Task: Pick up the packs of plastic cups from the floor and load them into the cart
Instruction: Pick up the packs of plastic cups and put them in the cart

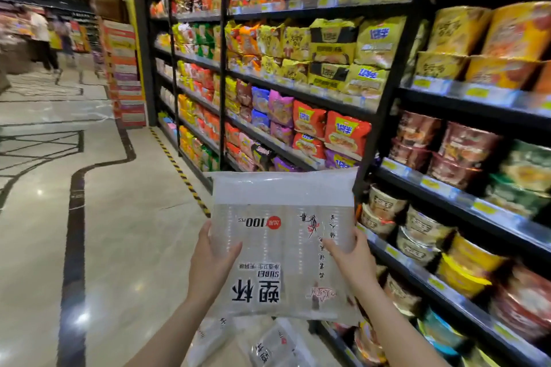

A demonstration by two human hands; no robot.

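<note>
A supermarket aisle seen from a person's head, looking forward and down. On the left, a glossy pale floor (125, 217) with dark inlaid lines runs into the distance. In the centre, the left hand (213, 259) clasps the left edge of a clear pack of plastic cups (283, 244), thumb on top. The right hand (350, 258) clasps the right edge the same way, so the wide, floppy pack stays level at chest height, printing upside down. More packs (268, 343) lie on the floor below it. On the right, shelves (298, 92) hold noodle packets and bowls. No cart is visible.
</note>
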